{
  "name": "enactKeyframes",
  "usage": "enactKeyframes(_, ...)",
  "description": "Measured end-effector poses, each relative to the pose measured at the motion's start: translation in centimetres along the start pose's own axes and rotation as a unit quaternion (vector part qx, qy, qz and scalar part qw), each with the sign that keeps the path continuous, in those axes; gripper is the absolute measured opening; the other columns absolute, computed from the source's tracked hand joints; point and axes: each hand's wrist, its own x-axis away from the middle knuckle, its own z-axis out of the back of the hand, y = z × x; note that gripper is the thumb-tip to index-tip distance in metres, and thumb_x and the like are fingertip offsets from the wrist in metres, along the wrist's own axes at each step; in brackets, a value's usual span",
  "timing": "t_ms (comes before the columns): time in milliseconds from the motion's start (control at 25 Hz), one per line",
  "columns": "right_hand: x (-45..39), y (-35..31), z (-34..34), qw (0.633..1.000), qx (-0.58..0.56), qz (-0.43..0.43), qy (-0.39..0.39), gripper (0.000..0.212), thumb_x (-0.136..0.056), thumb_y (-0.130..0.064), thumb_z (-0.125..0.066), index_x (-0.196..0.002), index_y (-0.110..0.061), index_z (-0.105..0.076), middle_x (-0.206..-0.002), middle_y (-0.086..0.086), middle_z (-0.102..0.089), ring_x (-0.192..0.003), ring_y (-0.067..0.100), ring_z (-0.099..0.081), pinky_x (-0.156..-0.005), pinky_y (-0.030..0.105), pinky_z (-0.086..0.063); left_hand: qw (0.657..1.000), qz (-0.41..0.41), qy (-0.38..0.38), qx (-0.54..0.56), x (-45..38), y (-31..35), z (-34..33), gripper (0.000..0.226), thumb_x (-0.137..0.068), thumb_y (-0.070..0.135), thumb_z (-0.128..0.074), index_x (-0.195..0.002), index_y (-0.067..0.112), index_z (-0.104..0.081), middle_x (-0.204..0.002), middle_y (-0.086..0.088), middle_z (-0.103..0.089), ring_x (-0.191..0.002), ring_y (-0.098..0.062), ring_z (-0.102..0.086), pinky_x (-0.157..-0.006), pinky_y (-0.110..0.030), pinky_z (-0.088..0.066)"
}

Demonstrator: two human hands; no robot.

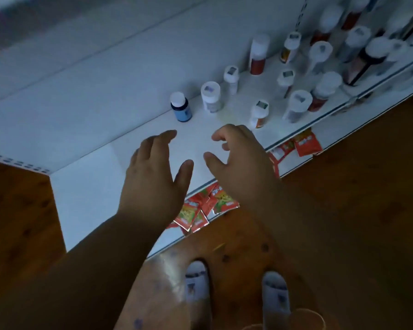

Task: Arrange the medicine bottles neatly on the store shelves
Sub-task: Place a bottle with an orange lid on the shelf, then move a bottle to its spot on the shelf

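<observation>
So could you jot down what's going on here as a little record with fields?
place: white store shelf, dimly lit
left hand: open, over the shelf, holding nothing
right hand: open, fingers loosely curled, holding nothing
bottles: about a dozen upright, white caps, loosely scattered toward the right
nearest bottle: small blue bottle, standing apart on the left
below the shelf: red sachets
floor: brown

Bare forearms, no sleeves; white socks (197, 279) w/ dark print.
</observation>
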Motion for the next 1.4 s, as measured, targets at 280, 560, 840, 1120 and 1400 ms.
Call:
enactKeyframes(280, -9.8, 5.9, -11.7, 0.997, -0.048, 0.017, 0.056, 0.035, -0.090, -0.038, -0.067, -0.118, -0.019, -0.057, -0.119, 0.001, -0.059, -0.106, 0.017, -0.060, -0.092, 0.029, -0.049, 0.999, -0.009, 0.016, -0.027, -6.4, -7.2, -8.0, 0.056, -0.092, 0.051, -0.053, -0.142, 0.034, -0.035, -0.147, 0.005, -0.042, -0.130, -0.018, -0.047, -0.105, -0.041, -0.043)
enactKeyframes(560, -17.8, 4.3, -16.0, 0.986, -0.111, 0.002, 0.120, 0.058, -0.083, -0.034, -0.076, -0.125, -0.012, -0.042, -0.124, 0.008, -0.058, -0.112, 0.026, -0.061, -0.093, 0.036, -0.051, 0.994, -0.039, -0.004, -0.101, -7.9, -12.0, -8.9, 0.061, -0.090, 0.051, -0.056, -0.143, 0.032, -0.034, -0.147, 0.005, -0.043, -0.132, -0.018, -0.045, -0.105, -0.043, -0.042)
enactKeyframes(840, -20.4, 4.9, -17.0, 0.984, -0.135, -0.002, 0.119, 0.049, -0.077, -0.040, -0.078, -0.110, -0.017, -0.051, -0.111, 0.004, -0.066, -0.102, 0.025, -0.064, -0.082, 0.035, -0.052, 0.992, -0.036, -0.031, -0.118, -8.3, -12.2, -8.3, 0.063, -0.090, 0.054, -0.053, -0.145, 0.034, -0.029, -0.150, 0.009, -0.038, -0.136, -0.015, -0.039, -0.109, -0.040, -0.036)
enactKeyframes(1120, -6.0, 7.0, -6.9, 0.925, -0.369, -0.076, 0.042, 0.051, -0.077, -0.023, -0.082, -0.113, -0.024, -0.045, -0.100, -0.013, -0.058, -0.087, 0.005, -0.062, -0.069, 0.010, -0.049, 0.993, -0.006, -0.118, -0.004, -4.2, -3.3, -5.6, 0.055, -0.091, 0.053, -0.051, -0.142, 0.037, -0.037, -0.143, 0.014, -0.046, -0.121, -0.004, -0.047, -0.093, -0.025, -0.040)
enactKeyframes(1400, 10.7, 5.2, 17.4, 0.848, -0.497, -0.177, 0.057, 0.031, -0.077, -0.010, -0.079, -0.100, -0.021, -0.063, -0.086, 0.010, -0.066, -0.086, 0.023, -0.068, -0.086, 0.043, -0.058, 0.949, 0.003, -0.245, 0.198, 6.0, 19.0, 2.2, 0.025, -0.098, 0.040, -0.049, -0.122, 0.042, -0.045, -0.109, 0.032, -0.052, -0.101, 0.013, -0.051, -0.083, -0.016, -0.042)
